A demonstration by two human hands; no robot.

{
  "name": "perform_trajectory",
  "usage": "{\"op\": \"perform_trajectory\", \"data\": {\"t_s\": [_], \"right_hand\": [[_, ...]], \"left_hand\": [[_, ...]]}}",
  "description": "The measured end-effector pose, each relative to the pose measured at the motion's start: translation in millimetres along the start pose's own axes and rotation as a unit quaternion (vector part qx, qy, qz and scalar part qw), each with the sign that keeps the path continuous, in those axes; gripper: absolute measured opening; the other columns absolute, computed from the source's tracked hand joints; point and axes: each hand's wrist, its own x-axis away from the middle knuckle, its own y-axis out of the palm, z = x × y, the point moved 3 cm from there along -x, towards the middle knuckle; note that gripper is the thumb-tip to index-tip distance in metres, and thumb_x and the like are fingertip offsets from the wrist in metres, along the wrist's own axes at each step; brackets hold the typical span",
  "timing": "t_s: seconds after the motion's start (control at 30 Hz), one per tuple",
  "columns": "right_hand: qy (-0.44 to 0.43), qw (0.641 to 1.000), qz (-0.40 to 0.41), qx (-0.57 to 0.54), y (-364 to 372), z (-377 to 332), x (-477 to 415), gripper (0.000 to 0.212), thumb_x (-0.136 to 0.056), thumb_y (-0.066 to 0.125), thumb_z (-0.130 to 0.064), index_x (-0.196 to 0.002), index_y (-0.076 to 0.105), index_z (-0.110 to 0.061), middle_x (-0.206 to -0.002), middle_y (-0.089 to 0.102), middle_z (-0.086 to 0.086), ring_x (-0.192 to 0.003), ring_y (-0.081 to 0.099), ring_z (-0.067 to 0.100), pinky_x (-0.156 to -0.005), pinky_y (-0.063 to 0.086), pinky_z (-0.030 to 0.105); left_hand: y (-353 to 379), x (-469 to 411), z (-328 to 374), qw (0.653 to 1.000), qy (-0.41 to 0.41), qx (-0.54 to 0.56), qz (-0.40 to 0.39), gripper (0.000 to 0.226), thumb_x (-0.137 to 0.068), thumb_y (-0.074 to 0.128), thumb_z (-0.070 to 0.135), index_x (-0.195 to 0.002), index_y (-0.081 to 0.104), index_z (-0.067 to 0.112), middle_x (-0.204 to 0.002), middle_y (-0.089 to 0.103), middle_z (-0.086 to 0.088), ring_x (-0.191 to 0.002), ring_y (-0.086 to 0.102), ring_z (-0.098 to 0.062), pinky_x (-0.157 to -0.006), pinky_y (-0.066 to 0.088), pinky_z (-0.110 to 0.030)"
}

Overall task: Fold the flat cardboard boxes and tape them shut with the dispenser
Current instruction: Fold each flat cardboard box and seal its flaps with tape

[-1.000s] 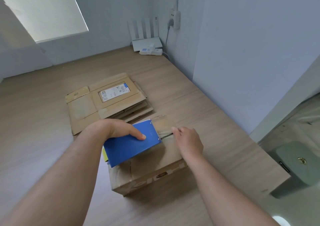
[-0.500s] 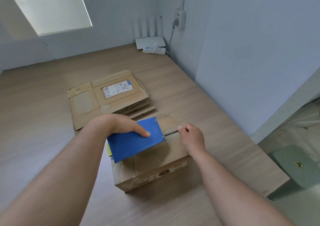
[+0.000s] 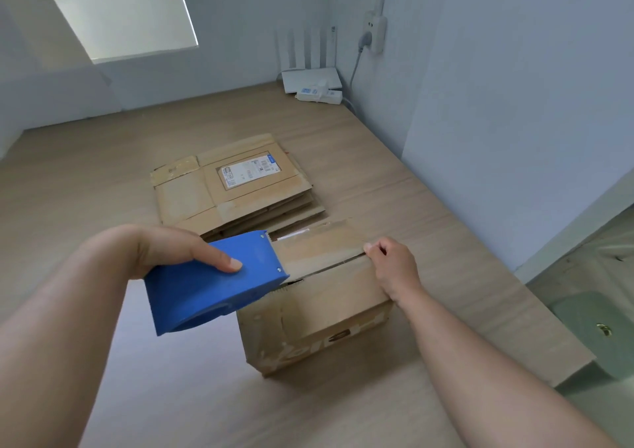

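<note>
From the head view, you're at a pale wood table (image 3: pixel 103 207) pushed into a corner of grey-blue walls, with a bright window blind (image 3: pixel 116 8) up top left. Back in the corner sit a white router (image 3: pixel 312 77) and a power strip (image 3: pixel 319 94), and a plug goes into the wall socket (image 3: pixel 374 32) just above them.

The folded box (image 3: pixel 329 303) stands near the table's right edge. The stack of flat boxes (image 3: pixel 233 186) lies just behind it, a shipping label (image 3: pixel 247 171) on top.

Your left hand (image 3: pixel 164 252) grips the blue tape dispenser (image 3: pixel 212 286) over the box's left end, its front edge at the top seam. Your right hand (image 3: pixel 394 265) holds the box's right edge at the seam, fingers curled.

Hard-to-see stuff: the dispenser covers the left part of the seam, so you can't tell how much tape is down. Can't tell either if there's a tape end under your right fingers. The label's print is too small to read, and a greenish stool (image 3: pixel 590 327) is half hidden behind the table's corner.
</note>
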Motion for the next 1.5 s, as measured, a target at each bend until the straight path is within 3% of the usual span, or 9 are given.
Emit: {"op": "perform_trajectory", "data": {"t_s": [0.1,0.33,0.53,0.67,0.8,1.23,1.3,1.4,1.5], "right_hand": [[-0.009,1.000,0.006,0.004,0,0,-1,0.034,-0.094,0.055,-0.022,-0.073,0.054,0.005,-0.069,0.053,0.011,-0.067,0.045,0.023,-0.060,0.023,0.036],[-0.010,0.999,0.018,0.026,2,3,-3,0.032,-0.094,0.057,-0.022,-0.069,0.055,-0.001,-0.065,0.052,0.007,-0.069,0.047,0.025,-0.060,0.024,0.035],[-0.012,0.999,0.023,0.034,3,2,-2,0.035,-0.094,0.057,-0.022,-0.072,0.055,0.005,-0.065,0.050,0.010,-0.067,0.044,0.026,-0.058,0.019,0.037],[-0.013,0.999,0.026,0.040,3,1,-2,0.034,-0.094,0.056,-0.022,-0.072,0.056,0.004,-0.069,0.055,0.014,-0.070,0.047,0.027,-0.059,0.024,0.035],[-0.013,0.999,0.023,0.044,3,1,-1,0.034,-0.094,0.056,-0.023,-0.072,0.056,0.003,-0.066,0.051,0.010,-0.069,0.045,0.027,-0.059,0.020,0.036],[-0.011,0.999,0.013,0.038,11,-5,3,0.033,-0.094,0.055,-0.023,-0.067,0.051,-0.005,-0.064,0.048,0.007,-0.071,0.045,0.027,-0.060,0.022,0.034],[-0.012,0.999,0.013,0.039,13,-7,6,0.032,-0.095,0.054,-0.023,-0.071,0.052,-0.002,-0.065,0.049,0.008,-0.071,0.045,0.027,-0.059,0.020,0.035],[-0.019,0.999,0.015,0.044,13,-7,8,0.033,-0.095,0.053,-0.023,-0.069,0.049,-0.003,-0.064,0.047,0.008,-0.070,0.043,0.028,-0.059,0.019,0.036],[-0.023,0.999,0.010,0.043,13,-8,10,0.035,-0.096,0.052,-0.023,-0.066,0.044,-0.008,-0.063,0.045,0.005,-0.070,0.043,0.027,-0.059,0.018,0.036]], "left_hand": [[-11,4,-31,0.999,-0.030,0.010,0.008,0.072,-0.046,0.082,0.052,-0.102,0.072,0.007,-0.095,0.075,-0.010,-0.086,0.073,-0.027,-0.073,0.055,-0.033],[-13,2,-88,0.996,-0.081,0.029,-0.011,0.079,-0.039,0.085,0.049,-0.103,0.072,0.005,-0.096,0.075,-0.013,-0.086,0.073,-0.029,-0.073,0.055,-0.034],[-5,-20,-95,0.993,-0.094,-0.003,0.066,0.084,-0.030,0.083,0.062,-0.097,0.072,0.012,-0.089,0.076,-0.007,-0.085,0.072,-0.026,-0.087,0.054,-0.037],[1,-33,-90,0.988,-0.121,-0.016,0.099,0.067,-0.055,0.083,0.060,-0.100,0.066,0.014,-0.099,0.070,-0.005,-0.090,0.067,-0.025,-0.089,0.052,-0.037],[17,-44,-93,0.947,-0.140,-0.184,0.222,0.047,-0.079,0.065,0.055,-0.110,0.056,0.021,-0.089,0.057,0.002,-0.088,0.059,-0.018,-0.077,0.047,-0.029],[90,-76,-144,0.913,-0.094,-0.101,0.384,0.026,-0.095,0.048,0.042,-0.090,0.051,0.017,-0.088,0.056,0.000,-0.081,0.053,-0.022,-0.067,0.043,-0.028],[100,-69,-141,0.899,-0.109,-0.078,0.417,0.026,-0.096,0.047,0.040,-0.101,0.050,0.015,-0.093,0.058,-0.002,-0.086,0.055,-0.025,-0.068,0.042,-0.029],[116,-52,-112,0.837,0.012,0.045,0.546,0.027,-0.095,0.046,0.021,-0.116,0.048,0.004,-0.118,0.058,-0.014,-0.107,0.053,-0.033,-0.085,0.042,-0.040],[136,-46,-56,0.831,0.136,0.161,0.515,0.037,-0.099,0.037,0.027,-0.122,0.045,-0.001,-0.125,0.052,-0.019,-0.117,0.047,-0.035,-0.099,0.040,-0.046]]}}
